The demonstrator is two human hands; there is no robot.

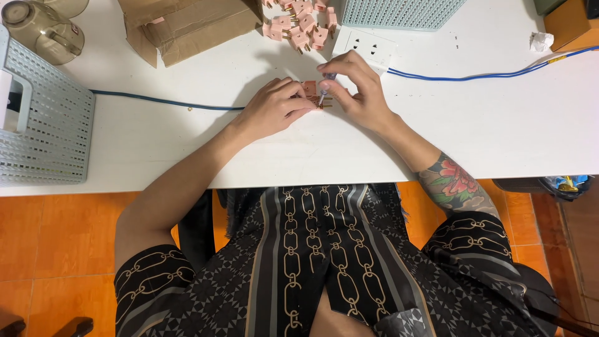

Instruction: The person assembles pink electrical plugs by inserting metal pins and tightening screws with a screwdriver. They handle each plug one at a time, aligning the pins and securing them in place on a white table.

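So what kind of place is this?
Probably a small home workshop for putting electrical plugs together: a white table with a pile of pink plugs, a white socket plate and a cardboard box.

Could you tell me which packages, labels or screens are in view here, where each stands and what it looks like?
Cardboard box: far edge of the white table, left of centre; brown, open, flaps loose.
Orange-brown package: top right corner; flat, cut off by the frame.
Labels, screens: none clearly visible.
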